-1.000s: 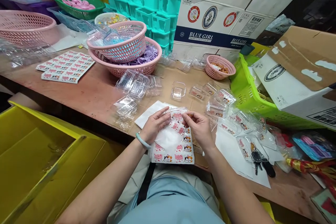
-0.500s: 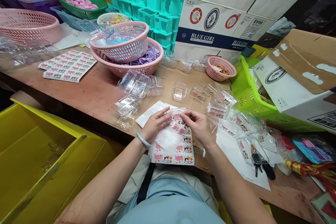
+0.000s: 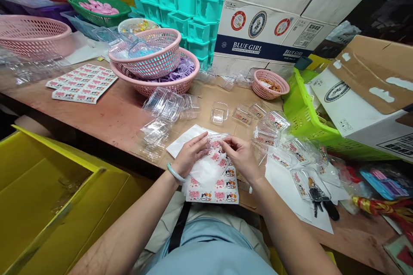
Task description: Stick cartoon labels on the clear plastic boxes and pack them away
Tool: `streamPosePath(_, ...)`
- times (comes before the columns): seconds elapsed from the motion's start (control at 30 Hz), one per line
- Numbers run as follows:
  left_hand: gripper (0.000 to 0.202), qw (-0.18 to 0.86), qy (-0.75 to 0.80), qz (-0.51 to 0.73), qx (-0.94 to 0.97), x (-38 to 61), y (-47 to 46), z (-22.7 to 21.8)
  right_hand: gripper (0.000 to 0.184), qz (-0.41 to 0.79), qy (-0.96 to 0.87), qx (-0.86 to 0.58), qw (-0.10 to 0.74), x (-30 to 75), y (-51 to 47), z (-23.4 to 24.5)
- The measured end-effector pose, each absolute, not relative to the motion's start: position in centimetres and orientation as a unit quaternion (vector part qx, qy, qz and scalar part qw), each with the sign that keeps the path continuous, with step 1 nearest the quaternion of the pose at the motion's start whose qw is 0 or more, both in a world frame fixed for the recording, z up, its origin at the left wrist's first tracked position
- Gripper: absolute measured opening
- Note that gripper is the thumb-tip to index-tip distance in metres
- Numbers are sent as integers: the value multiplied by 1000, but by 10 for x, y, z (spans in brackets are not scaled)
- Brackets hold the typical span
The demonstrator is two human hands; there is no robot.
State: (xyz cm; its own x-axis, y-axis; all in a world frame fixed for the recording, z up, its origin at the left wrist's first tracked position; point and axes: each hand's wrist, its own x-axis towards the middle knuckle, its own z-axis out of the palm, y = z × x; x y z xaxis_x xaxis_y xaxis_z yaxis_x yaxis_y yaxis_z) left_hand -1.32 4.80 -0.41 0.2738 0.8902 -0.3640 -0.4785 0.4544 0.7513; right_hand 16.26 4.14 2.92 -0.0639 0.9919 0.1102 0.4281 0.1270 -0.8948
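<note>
Above a sheet of cat-printed stickers (image 3: 222,187), a clear plastic box (image 3: 217,138) lies between my hands. My left hand (image 3: 192,154) has its fingers close together against the box's left side, steadying it. The thumb and forefinger of my right hand (image 3: 238,154) are pinched at its right side; what they hold is too small to make out. Bare white backing shows in the middle of the sticker sheet, where stickers have been peeled off. Just beyond my hands sits an open clear box (image 3: 220,114), beside a stickered box (image 3: 242,114).
More stickered boxes (image 3: 295,150) are heaped at the right, near keys (image 3: 318,202). Clear boxes (image 3: 167,105) are piled left of centre. Behind stand stacked pink baskets (image 3: 151,66), a small pink basket (image 3: 269,90) and a lime crate (image 3: 300,107). A yellow bin (image 3: 106,189) is below left.
My right fingers have shifted slightly left along the box. My left hand stays nearly in place, and the whole view has moved a little.
</note>
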Motion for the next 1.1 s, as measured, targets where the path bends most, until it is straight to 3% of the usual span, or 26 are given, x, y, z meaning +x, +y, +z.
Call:
streamPosePath(0.4,52,737,406,469,270,-10,46,-7,24,392,-615,-540,421,161,32,29)
streamPosePath(0.63,56,720,414,475,292,-4,42,-7,16,275,-681,-537,416,159,14,25)
streamPosePath(0.83,61,682,422,471,368,-4,42,-16,19,308,-659,-544,418,163,18,25)
streamPosePath(0.97,58,622,433,486,436,-3,42,-21,14,262,-685,-527,429,166,18,35)
streamPosePath(1.1,66,646,392,456,470,-2,39,-21,18,350,-645,-519,438,170,22,36)
